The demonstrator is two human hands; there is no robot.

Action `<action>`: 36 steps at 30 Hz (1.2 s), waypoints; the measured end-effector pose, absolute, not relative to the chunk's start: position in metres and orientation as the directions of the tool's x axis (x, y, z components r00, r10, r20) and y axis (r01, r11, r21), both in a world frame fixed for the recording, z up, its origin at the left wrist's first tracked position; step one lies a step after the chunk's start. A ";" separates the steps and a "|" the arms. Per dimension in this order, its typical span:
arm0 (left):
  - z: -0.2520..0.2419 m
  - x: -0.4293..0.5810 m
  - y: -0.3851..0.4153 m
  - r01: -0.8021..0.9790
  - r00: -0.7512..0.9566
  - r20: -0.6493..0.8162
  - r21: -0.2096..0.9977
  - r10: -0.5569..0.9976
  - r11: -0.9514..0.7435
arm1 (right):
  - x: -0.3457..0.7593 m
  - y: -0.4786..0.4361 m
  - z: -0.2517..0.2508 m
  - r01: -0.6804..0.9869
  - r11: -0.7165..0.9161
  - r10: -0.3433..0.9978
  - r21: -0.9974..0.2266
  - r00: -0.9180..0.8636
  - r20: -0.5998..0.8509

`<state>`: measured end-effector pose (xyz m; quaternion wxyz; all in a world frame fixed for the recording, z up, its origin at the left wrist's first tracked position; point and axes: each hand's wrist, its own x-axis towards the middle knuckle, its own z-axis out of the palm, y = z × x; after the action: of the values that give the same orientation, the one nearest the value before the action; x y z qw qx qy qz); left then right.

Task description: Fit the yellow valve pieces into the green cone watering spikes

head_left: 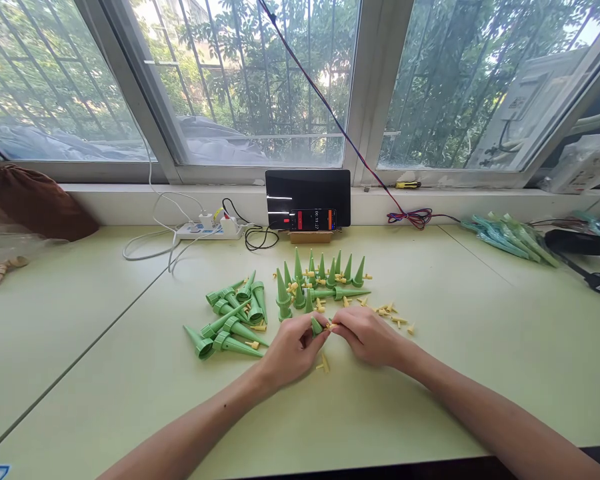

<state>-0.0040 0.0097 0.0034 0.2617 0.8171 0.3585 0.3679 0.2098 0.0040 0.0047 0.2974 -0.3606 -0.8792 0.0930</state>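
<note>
My left hand (294, 345) is closed round a green plastic cone (317, 326), most of which the fingers hide. Pinched in the fingertips of my right hand (363, 335) is a small yellow valve (331, 326), its end meeting the cone. Just beyond both hands, green cones (283, 291) stand upright in a cluster with yellow valves among them. To the left lies a loose heap of green cones (235, 327). Several yellow valves (399, 321) are scattered right of my right hand, and another yellow valve (323, 363) lies nearer, below the fingers.
A phone (314, 220) showing a timer leans against a black tablet (307, 190) at the back. Left of it are a white power strip (210, 231) and cables. Bagged blue-green pieces (510, 239) lie far right; a brown cloth bag (40, 200) sits far left.
</note>
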 end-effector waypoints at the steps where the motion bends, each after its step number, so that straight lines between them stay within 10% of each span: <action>1: 0.005 -0.004 0.010 0.391 0.476 0.412 0.692 0.777 -0.606 | 0.210 0.004 0.005 0.579 0.723 0.689 -0.377 -0.564 0.456; 36: 0.011 -0.006 0.007 0.346 0.530 0.422 0.684 0.736 -0.642 | 0.210 0.005 0.001 0.563 0.751 0.658 -0.345 -0.595 0.462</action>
<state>-0.0057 0.0066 0.0113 0.2707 0.8316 0.3251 0.3599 0.2100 0.0050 0.0008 0.2914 -0.3431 -0.8892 0.0815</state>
